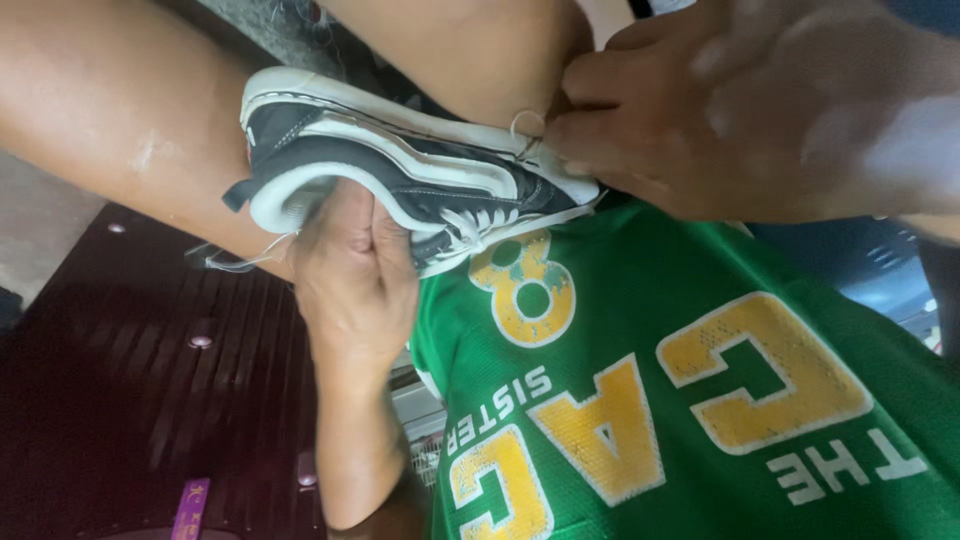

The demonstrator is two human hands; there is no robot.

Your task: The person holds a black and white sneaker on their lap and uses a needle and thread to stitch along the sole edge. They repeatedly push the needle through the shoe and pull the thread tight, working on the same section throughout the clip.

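The left hand, low in the centre-left of the frame, was wrapped around the underside of a black and white sneaker, fingers curled into its opening and gripping it. The right hand, in the upper right, had its fingertips pinched tightly on a thin pale thread at the edge of the shoe's white sole, near its right end. The sneaker lay tilted across the upper middle of the frame, pressed against a bare leg that ran from the upper left. More loose thread trailed by the left hand's wrist side. Below the shoe spread a green jersey with yellow lettering. At lower left sat a dark maroon ribbed surface.
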